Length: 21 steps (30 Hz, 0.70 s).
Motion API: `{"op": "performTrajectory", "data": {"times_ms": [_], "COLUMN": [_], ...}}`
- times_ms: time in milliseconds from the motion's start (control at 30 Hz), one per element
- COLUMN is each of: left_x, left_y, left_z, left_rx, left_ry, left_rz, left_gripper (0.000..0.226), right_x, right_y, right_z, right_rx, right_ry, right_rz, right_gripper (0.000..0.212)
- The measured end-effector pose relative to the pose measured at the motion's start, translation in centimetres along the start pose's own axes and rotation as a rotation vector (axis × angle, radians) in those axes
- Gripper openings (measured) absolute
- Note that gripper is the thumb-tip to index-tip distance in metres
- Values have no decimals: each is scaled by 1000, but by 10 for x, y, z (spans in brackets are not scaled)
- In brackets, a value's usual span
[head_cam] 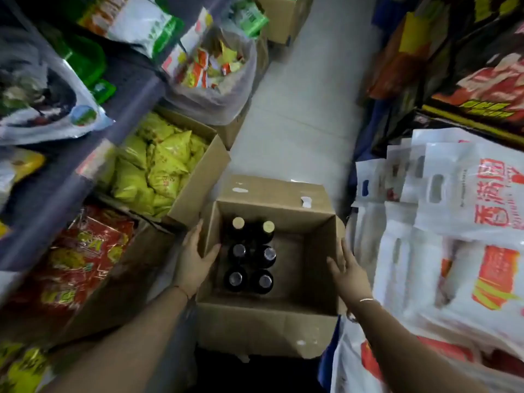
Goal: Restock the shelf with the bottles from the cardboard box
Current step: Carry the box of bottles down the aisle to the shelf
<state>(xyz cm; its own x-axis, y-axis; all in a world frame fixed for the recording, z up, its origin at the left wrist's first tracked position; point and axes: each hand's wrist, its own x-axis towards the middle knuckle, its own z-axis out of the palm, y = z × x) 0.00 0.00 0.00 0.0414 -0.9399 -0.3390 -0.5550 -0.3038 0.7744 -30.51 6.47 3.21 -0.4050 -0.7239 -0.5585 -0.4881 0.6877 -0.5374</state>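
An open cardboard box (263,321) stands on the floor below me. Several dark bottles (251,253) stand upright in its left half, two with pale caps at the far end; the right half is bare. My left hand (195,259) grips the box's left wall, thumb inside and fingers outside. My right hand (350,272) lies against the right wall with fingers spread, holding nothing. The grey shelf (71,177) runs along the left.
On the left, open cartons hold yellow packets (158,171) and red packets (82,259), with a clear sack of snacks (215,72) beyond. White printed bags (442,211) pile up on the right. A pale tiled aisle floor (300,114) stretches ahead.
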Motion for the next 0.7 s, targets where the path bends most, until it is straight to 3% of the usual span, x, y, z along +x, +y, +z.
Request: {"op": "performTrajectory", "data": {"times_ms": [100,333,700], "left_x": [7,10,19], "left_y": [-16,-39,-27], "left_z": [13,29,23], "left_rx": [-121,-30,-216], "left_ry": [6,61,3], "left_rz": [-15,107,-31], "left_gripper": [63,57,58], "right_x": [11,16,18], "right_y": [11,29,29], "right_z": [17,38,33], "right_rx": [53,54,123], "right_ry": [52,102,163], "right_rz": [-48,-158,-169], "right_gripper": [53,71,65]}}
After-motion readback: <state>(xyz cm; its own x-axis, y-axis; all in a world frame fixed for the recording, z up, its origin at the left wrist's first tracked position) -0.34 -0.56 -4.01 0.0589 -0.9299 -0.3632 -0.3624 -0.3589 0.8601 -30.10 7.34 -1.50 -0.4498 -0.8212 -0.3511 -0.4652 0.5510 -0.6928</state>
